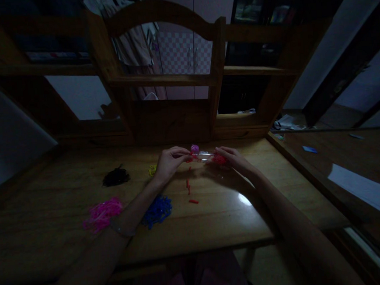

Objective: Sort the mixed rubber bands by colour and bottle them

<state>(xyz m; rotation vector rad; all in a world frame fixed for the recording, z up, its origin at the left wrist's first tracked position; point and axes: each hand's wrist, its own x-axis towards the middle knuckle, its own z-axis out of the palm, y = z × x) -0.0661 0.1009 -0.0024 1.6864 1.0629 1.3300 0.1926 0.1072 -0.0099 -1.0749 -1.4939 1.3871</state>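
A clear, shiny plastic bag (206, 154) stretches between my two hands above the far part of the table. Red rubber bands (220, 159) bunch at its right end, and more red shows at its left end; whether all of them lie inside the plastic I cannot tell. My left hand (172, 162) pinches the left end between thumb and fingers. At the other end, my right hand (233, 157) is closed on the plastic beside the red bunch. A small purple object (195, 148) sits just behind the bag. Several loose red pieces (193, 201) lie nearer to me.
Left of my hands are piles of black bands (115, 177), pink bands (104, 214), blue bands (157, 211) and yellow bands (152, 170), the yellow partly behind my left hand. A wooden shelf unit (171, 121) rises at the table's back. White paper (366, 188) lies on the right-hand surface.
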